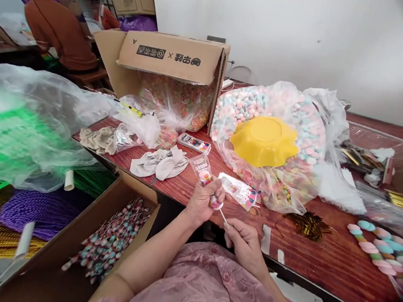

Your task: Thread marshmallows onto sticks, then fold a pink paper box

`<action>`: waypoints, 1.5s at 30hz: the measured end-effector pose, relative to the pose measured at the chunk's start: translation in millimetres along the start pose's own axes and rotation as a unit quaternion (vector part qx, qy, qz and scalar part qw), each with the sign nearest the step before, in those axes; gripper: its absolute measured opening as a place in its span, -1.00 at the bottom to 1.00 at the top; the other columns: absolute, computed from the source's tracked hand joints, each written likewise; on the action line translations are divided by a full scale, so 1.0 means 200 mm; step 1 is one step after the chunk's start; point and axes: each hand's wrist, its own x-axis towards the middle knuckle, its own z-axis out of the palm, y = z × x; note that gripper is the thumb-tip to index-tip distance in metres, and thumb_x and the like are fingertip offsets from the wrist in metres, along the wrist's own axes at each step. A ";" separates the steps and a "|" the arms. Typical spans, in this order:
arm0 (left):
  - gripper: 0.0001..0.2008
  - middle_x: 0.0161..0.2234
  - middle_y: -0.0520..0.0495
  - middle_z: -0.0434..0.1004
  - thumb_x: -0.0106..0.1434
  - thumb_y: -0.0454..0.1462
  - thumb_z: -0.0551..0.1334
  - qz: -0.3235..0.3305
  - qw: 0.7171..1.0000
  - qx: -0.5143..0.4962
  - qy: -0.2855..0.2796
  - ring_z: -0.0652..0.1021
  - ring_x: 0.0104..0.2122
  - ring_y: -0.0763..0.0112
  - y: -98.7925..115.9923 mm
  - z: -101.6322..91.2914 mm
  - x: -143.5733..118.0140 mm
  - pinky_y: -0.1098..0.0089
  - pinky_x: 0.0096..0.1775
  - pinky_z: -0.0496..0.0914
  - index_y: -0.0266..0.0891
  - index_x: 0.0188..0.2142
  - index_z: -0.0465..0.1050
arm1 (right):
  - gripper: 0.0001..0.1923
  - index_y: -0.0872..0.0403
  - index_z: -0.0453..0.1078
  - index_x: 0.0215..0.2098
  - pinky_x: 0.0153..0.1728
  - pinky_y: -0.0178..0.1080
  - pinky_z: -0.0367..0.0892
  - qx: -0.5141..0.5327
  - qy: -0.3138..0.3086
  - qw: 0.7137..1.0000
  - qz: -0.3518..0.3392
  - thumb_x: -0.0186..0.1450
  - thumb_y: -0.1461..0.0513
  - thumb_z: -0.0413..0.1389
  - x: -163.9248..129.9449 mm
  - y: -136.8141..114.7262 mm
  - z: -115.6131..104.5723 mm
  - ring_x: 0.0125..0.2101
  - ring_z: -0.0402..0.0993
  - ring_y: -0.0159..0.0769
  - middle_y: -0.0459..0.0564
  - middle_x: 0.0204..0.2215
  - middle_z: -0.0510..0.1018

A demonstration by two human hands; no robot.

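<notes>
The left hand [200, 205] is closed around a clear printed packet [199, 164], thumb laid over it, with a colourful sweet [205, 176] showing inside. Just beside it, the right hand [244, 243] pinches the lower end of a white stick [222, 214] between thumb and fingers. The hands are apart from each other, linked only by what they hold, above the near edge of the counter [339, 264]. Packet and stick share a slanting long axis: the packet's flat end points up and left, away from the body, while the stick points down and right, toward the person.

Near the left hand, printed cards [237, 190] are fanned on the counter, and crumpled grey cloth [163, 164] lies to the left. Beyond the cards, an upside-down yellow bowl [266, 140] rests on a large bag of pastel sweets [313, 137]. Gold strips [308, 225] lie to the right. Farther back stands an open cardboard box [167, 56]; below left, another carton [142, 186] holds many wrapped sticks [112, 239].
</notes>
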 end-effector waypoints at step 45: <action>-0.62 -0.60 0.19 0.28 0.08 -0.15 0.44 -0.120 0.991 -0.028 0.045 0.37 -0.60 0.58 -0.11 -0.02 0.09 0.40 -0.32 0.41 -0.23 -0.45 0.23 | -0.67 0.05 0.24 -0.49 -0.56 -0.34 0.08 -0.053 0.016 0.998 0.021 0.37 0.07 -0.06 0.12 0.00 -0.03 -0.66 0.14 -0.45 -0.17 -0.70 0.30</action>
